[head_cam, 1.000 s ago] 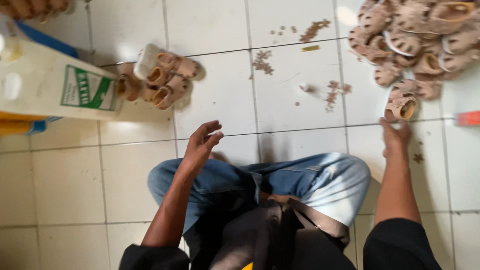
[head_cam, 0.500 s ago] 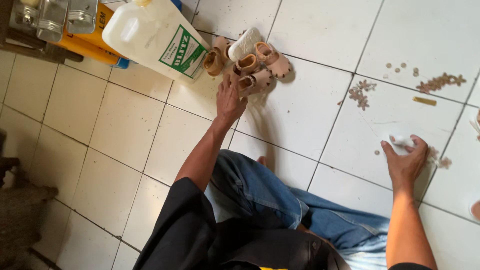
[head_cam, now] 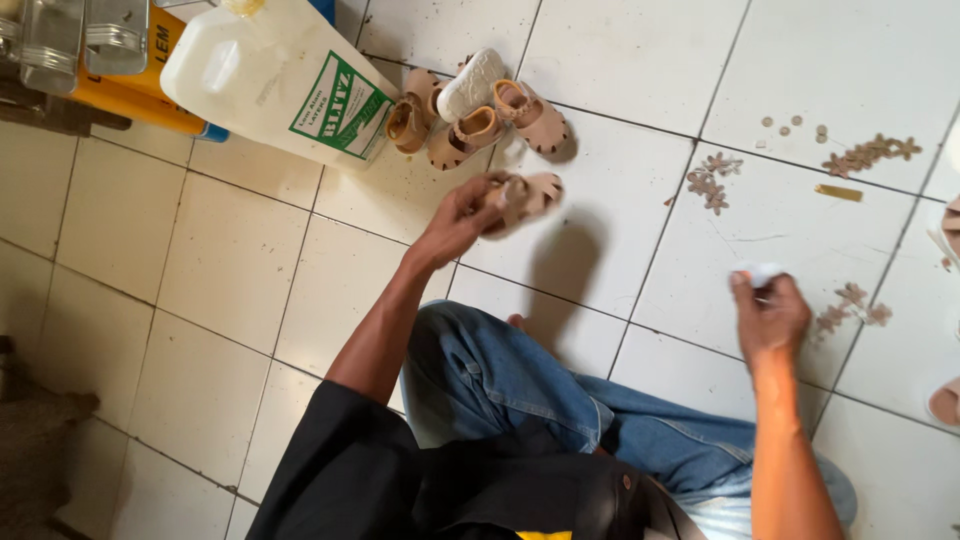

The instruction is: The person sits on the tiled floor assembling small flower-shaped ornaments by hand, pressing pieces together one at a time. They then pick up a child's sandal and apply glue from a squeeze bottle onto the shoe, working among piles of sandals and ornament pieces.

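Item: small tan sandal, held clear of tiled floor, shadow below.
Left hand: grip clamped on sandal's near end; long axis runs out from fingers, away from body, toward sandal pile just beyond, beside white jug.
Right hand: well apart to other side, grip pinched on small white bit; kind unclear.
Left hand nearer pile. Flower cutouts scattered near right hand.

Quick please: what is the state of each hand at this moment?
Left hand: closed on a small tan sandal, lifted above the floor.
Right hand: closed on a small white thing; its kind cannot be told.
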Demonstrator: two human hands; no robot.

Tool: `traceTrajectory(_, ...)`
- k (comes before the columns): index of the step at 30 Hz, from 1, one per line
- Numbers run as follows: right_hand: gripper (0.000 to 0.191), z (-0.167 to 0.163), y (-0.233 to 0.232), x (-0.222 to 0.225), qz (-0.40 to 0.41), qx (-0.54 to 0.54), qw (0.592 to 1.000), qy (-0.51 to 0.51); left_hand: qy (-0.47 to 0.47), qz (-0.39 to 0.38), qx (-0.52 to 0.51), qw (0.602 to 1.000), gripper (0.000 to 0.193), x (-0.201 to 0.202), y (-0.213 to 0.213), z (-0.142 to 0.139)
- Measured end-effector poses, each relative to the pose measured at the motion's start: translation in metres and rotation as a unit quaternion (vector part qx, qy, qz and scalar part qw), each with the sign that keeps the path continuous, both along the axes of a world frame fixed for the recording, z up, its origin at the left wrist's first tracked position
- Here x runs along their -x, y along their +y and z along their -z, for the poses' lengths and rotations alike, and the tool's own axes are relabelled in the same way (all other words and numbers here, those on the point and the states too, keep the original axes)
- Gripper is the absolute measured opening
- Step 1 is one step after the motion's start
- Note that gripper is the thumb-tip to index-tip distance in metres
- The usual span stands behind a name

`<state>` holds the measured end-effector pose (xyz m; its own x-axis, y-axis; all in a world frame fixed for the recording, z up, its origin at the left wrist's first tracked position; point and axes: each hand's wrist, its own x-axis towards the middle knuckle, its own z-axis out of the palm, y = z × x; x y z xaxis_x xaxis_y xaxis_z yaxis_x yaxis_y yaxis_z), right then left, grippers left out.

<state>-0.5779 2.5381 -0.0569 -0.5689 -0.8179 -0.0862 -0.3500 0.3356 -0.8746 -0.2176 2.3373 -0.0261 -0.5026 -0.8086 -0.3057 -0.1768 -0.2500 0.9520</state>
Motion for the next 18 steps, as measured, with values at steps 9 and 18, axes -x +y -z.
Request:
traceTrajectory(9,0.02,-0.043,0.023,-0.042,-0.059,0.087,0.989,0.102,0.111,0.144,-0.007,0.983,0.017,0.024,0.088,-0.063)
traceTrajectory(18,0.025,-0.002,0.008,-0.028,0.017,0.014,0.988,0.154,0.152,0.091,-0.058,0.982,0.016,-0.006,0.14,-0.062)
